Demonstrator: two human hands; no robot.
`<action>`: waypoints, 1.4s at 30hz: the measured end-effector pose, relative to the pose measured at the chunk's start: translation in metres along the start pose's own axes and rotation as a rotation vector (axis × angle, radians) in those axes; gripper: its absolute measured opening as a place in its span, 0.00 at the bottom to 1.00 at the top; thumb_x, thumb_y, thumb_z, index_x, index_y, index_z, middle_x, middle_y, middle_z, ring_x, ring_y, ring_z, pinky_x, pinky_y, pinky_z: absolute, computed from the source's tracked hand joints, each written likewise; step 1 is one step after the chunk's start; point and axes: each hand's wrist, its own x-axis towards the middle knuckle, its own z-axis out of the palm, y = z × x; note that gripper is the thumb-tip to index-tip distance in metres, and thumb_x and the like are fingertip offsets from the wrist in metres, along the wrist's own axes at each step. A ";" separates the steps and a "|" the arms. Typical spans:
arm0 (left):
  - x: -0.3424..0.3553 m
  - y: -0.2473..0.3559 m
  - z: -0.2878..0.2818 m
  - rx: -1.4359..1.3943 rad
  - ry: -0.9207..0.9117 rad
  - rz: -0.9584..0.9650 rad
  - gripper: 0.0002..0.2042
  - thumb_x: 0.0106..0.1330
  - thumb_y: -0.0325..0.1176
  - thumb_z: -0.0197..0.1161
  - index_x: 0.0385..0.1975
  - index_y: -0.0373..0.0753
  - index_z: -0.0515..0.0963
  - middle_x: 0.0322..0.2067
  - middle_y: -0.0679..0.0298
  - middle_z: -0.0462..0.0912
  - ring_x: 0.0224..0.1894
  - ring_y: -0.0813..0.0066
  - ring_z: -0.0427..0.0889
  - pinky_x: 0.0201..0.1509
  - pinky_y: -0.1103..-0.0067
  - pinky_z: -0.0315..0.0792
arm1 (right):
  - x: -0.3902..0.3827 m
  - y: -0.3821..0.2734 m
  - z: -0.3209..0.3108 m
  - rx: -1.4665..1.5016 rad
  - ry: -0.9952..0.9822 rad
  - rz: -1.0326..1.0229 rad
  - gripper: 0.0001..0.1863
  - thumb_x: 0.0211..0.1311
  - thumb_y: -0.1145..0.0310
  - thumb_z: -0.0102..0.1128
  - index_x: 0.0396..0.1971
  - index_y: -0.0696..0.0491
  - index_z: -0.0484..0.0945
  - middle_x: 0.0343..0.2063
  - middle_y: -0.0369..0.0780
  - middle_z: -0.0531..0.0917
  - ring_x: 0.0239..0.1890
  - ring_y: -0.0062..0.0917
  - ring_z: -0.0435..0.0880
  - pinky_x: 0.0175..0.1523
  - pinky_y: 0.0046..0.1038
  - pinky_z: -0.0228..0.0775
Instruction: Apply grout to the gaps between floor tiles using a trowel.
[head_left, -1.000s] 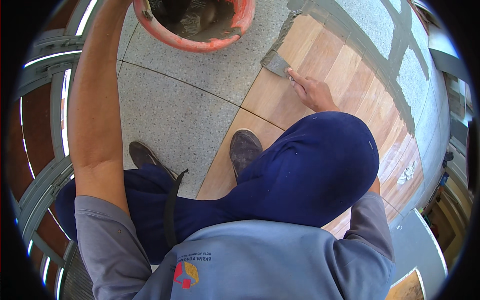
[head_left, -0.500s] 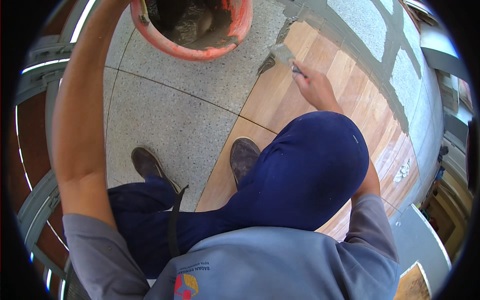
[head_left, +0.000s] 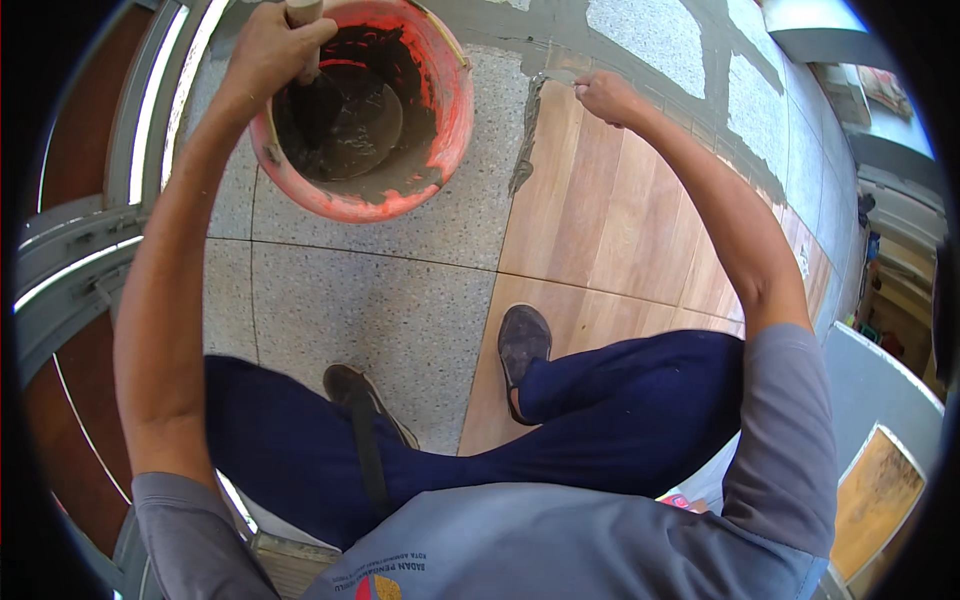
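Observation:
My left hand (head_left: 268, 55) is closed around a pale round handle (head_left: 304, 14) at the left rim of an orange-red bucket (head_left: 455, 120). Whether this handle belongs to the bucket or to a tool in it, I cannot tell. Wet grey mortar (head_left: 365, 125) lies inside the bucket and smears its wall. In my right hand (head_left: 605, 97) is a putty knife (head_left: 560, 76), its blade at the far left corner of the wood-look tiles (head_left: 600, 200). Beside the blade, a ragged strip of grey mortar (head_left: 525, 150) runs along the tiles' left edge.
Speckled grey floor tiles (head_left: 350, 310) lie left of the wood-look ones. Grey mortar bands (head_left: 690, 110) cross the floor at the far right. A metal-framed structure (head_left: 95, 215) stands along the left. My shoes (head_left: 525, 345) rest on both tile kinds; a grey panel (head_left: 850, 400) is at right.
The bucket now shows lower and more fully, with my left hand in sight on the handle. My right arm reaches farther out, the knife at the tiles' far corner. My right knee has dropped outward.

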 end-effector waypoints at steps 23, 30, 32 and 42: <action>0.016 0.010 0.017 -0.008 0.110 0.180 0.15 0.53 0.40 0.64 0.21 0.30 0.83 0.13 0.58 0.79 0.19 0.69 0.82 0.34 0.72 0.78 | -0.045 -0.113 0.167 0.191 0.476 0.408 0.18 0.67 0.65 0.47 0.50 0.60 0.73 0.35 0.56 0.86 0.40 0.50 0.88 0.45 0.49 0.79; 0.016 -0.016 0.001 -0.083 0.040 0.132 0.16 0.53 0.40 0.65 0.24 0.30 0.83 0.17 0.56 0.82 0.23 0.69 0.84 0.35 0.72 0.78 | -0.037 -0.116 0.157 0.238 0.472 0.404 0.18 0.65 0.67 0.52 0.49 0.64 0.74 0.40 0.56 0.86 0.43 0.50 0.87 0.49 0.47 0.79; 0.016 -0.024 -0.005 -0.065 0.030 0.125 0.16 0.54 0.40 0.65 0.24 0.29 0.83 0.18 0.56 0.83 0.24 0.70 0.85 0.35 0.72 0.78 | -0.028 -0.113 0.155 0.263 0.508 0.448 0.19 0.65 0.67 0.53 0.50 0.64 0.74 0.41 0.57 0.86 0.45 0.50 0.87 0.50 0.47 0.79; 0.010 -0.052 -0.026 -0.126 -0.105 0.030 0.14 0.61 0.41 0.66 0.30 0.32 0.84 0.25 0.62 0.84 0.28 0.76 0.82 0.37 0.77 0.74 | -0.018 -0.118 0.116 0.325 0.424 0.448 0.15 0.63 0.67 0.55 0.41 0.60 0.84 0.46 0.56 0.85 0.50 0.49 0.86 0.54 0.45 0.78</action>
